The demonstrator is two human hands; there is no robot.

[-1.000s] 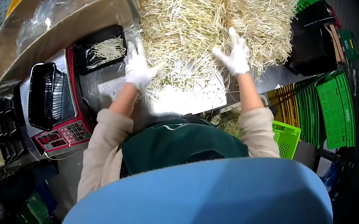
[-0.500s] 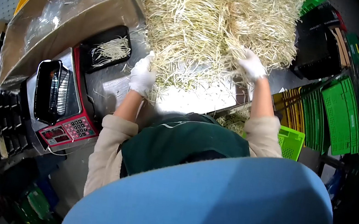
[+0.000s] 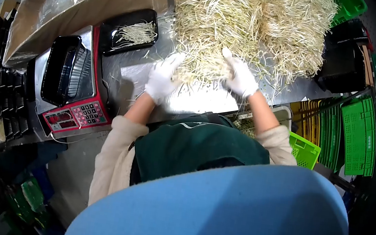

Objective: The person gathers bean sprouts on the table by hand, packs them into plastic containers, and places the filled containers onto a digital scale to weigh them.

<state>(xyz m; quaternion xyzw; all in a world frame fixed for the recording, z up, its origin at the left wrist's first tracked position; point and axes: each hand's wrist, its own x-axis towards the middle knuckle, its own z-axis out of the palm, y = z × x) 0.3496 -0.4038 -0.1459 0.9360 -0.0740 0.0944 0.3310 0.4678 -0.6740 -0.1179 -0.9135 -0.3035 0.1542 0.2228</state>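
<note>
The long, thin, cream-and-pale-yellow sprouts [image 3: 217, 19] lie in a thick heap on the silver metal bench [image 3: 305, 89], directly in front of the person. A looser front clump reaches down between the two hands, over a bright white flat surface [image 3: 207, 102].

The left hand [image 3: 163, 79], in a thin white glove, is at the clump's left edge, and the right hand [image 3: 241, 78], gloved alike, is at its right edge. The fingers of both are partly extended and curved toward the sprouts rather than clenched; whether any strands are pinched in them cannot be told.

The sprouts look light, limp and tangled, probably damp and a little slippery, and easily snapped or bruised. A broad, gentle hold from both sides of the clump would seem to suit them better than a pinch at a few ends.

Single strands point many ways, crossing one another. The heap divides into two masses side by side, the seam running away from the person; its far end is out of view, so its overall long axis cannot be settled. The front clump points toward the person.

To the left, a glossy black rectangular plastic tray [image 3: 109, 37] holds a small portion of sprouts, just beside a red-and-silver electronic scale [image 3: 86, 114].
</note>
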